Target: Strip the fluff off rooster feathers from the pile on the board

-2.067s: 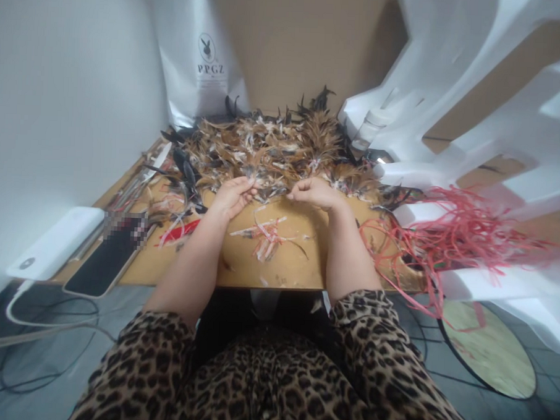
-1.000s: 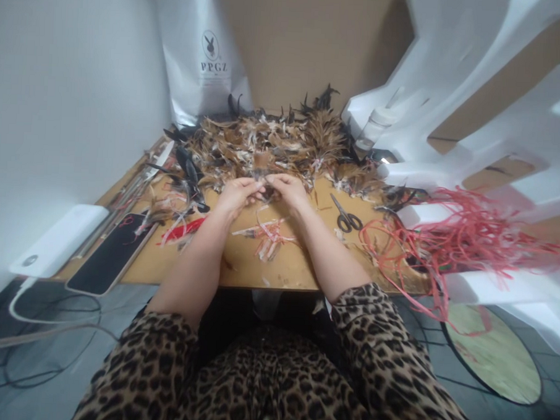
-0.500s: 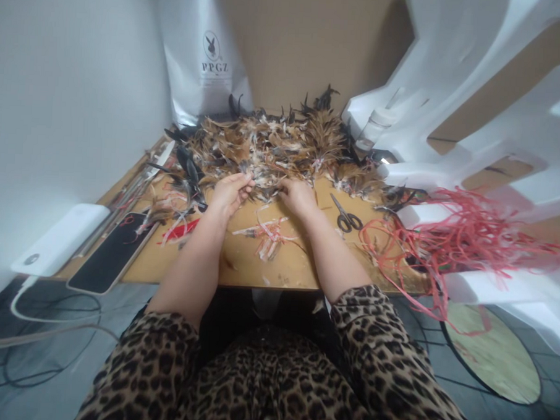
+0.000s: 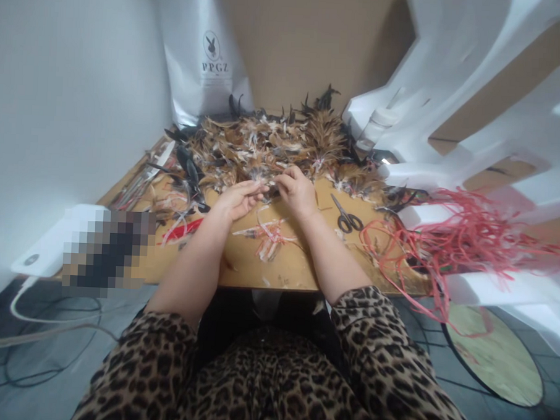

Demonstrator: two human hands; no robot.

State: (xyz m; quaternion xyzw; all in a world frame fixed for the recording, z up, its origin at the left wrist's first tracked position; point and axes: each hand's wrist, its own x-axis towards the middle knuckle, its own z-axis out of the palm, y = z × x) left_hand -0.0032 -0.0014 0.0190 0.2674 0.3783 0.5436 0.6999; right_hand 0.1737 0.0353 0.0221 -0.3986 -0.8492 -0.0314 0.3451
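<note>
A large heap of brown, white and black feathers covers the far part of the wooden table. At its near edge, my left hand is closed with thumb and fingers together, and a pale feather shows at its fingertips. Close beside it, my right hand is pinched, its fingertips almost meeting those of the left. What lies in the right pinch is too small to make out. Below both hands lies a small bundle of pink and white strips. Scissors with black handles rest right of my right hand.
Tangled red strips hang over white foam at the right. A clear bottle stands behind. At left are a white power bank with a cable and a blurred-out dark object. A silver bag stands at the back.
My left hand has moved slightly right and nearer to me. The right hand has risen a little, and the fingertips of both hands have come close together.
</note>
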